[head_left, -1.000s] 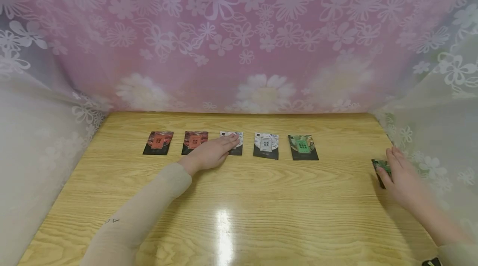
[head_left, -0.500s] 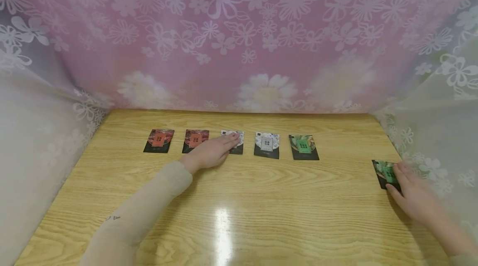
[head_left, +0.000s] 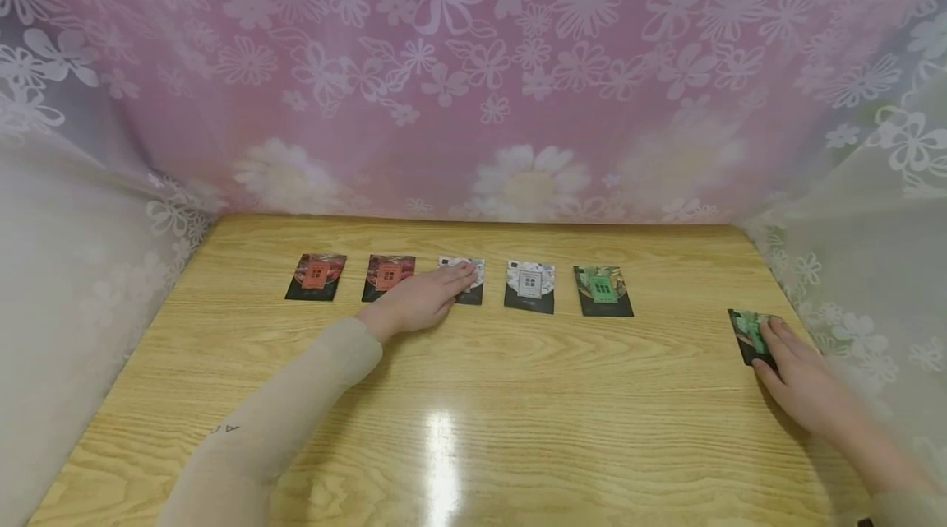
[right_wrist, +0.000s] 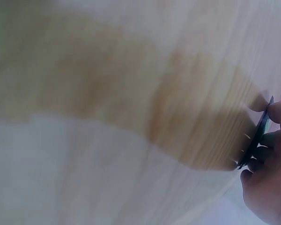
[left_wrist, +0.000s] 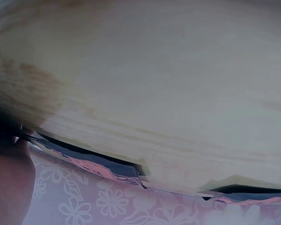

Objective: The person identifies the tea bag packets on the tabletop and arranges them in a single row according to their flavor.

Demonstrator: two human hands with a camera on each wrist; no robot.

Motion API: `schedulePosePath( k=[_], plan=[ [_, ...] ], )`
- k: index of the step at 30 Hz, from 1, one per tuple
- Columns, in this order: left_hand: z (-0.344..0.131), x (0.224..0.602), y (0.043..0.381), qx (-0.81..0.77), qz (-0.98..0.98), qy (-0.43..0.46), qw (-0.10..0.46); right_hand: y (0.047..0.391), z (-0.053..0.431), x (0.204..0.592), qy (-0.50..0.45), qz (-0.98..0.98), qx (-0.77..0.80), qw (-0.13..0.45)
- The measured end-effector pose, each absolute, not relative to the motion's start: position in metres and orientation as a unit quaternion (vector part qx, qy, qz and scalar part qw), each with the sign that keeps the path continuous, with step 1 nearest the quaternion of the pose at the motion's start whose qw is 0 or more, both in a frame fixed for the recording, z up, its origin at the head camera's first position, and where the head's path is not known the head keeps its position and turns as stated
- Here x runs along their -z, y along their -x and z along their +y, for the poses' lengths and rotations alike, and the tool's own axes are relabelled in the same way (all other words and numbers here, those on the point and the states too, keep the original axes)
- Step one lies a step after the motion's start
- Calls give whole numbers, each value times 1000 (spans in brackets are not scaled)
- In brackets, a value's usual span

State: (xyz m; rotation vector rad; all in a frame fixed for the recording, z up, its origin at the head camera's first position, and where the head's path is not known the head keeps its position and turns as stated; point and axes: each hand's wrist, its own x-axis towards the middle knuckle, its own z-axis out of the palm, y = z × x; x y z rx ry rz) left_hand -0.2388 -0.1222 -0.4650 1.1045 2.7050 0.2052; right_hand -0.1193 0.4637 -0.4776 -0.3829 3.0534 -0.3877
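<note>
Several flat sachets lie in a row in the head view. My left hand (head_left: 422, 301) lies on a white-and-black sachet (head_left: 476, 293), its fingers extended and hiding part of the print. A second white-and-black sachet (head_left: 528, 287) is just right of it, then a green-and-black one (head_left: 603, 291). On the left are two red-and-black sachets (head_left: 316, 277). Far to the right, my right hand (head_left: 802, 375) grips another green-and-black sachet (head_left: 747, 335) by its right side. In the right wrist view that sachet (right_wrist: 257, 136) shows edge-on, between thumb and fingers.
The wooden table (head_left: 518, 395) carries the row near its back edge. A pink floral curtain (head_left: 473, 99) hangs behind it, with pale floral curtain (head_left: 880, 264) at the right side. A small dark object at the bottom right edge is mostly cut off.
My right hand drew back a little to the right, uncovering more of the green-and-black sachet, then shifted left and away from me with it. The left hand stays on the white-and-black sachet.
</note>
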Motion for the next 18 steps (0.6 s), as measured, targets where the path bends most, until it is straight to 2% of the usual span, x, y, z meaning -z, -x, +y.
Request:
schedulePosePath(
  k=[18],
  plan=[
    [-120,465,239,-76,920,-366,117,161,415,472,140,981,130,30]
  ],
)
